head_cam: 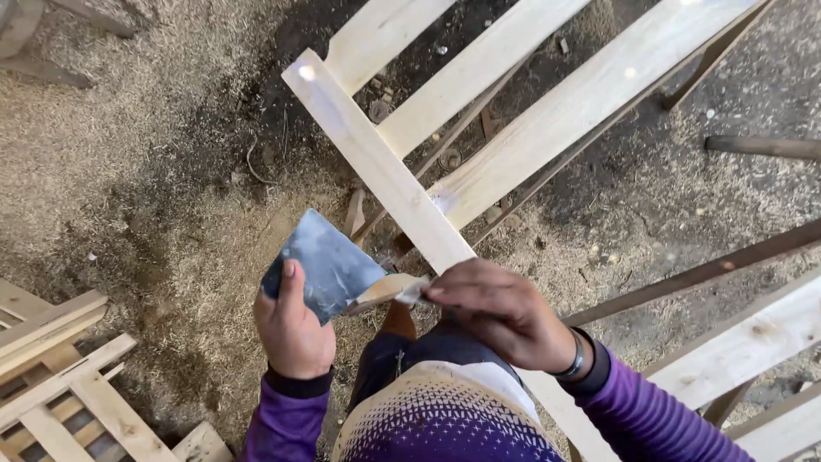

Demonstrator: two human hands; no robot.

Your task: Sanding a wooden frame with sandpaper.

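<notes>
Putty knife (389, 289), small with a pale blade, is pinched in the right hand (500, 312) near the middle of the view, its tip resting against the lower corner of a grey metal plate (329, 265). The right hand's fingers (453, 287) are closed around the knife's near end, and a dark band is worn at the wrist. The plate is a flat, roughly square sheet, dull blue-grey and smeared with lighter streaks; no label or print can be made out on it. It is held by the left hand (291, 329), whose fingers are curled behind it while the thumb is pressed flat on its front face near the left edge. Both sleeves are purple with dark cuffs.

Just above and behind the hands, a pale wooden frame (376, 162) is seen: one long cross rail running diagonally from upper left down towards the right hand, with three parallel slats (573, 103) joined to it and running off to the upper right. A pale smear is visible on the joint where the nearest slat meets the rail.

Sawdust-covered ground (128, 171) lies beneath everything, darker soil showing at the top centre. Another slatted wooden frame (68, 376) is lying at the lower left corner, and further planks (753, 334) cross the lower right.
</notes>
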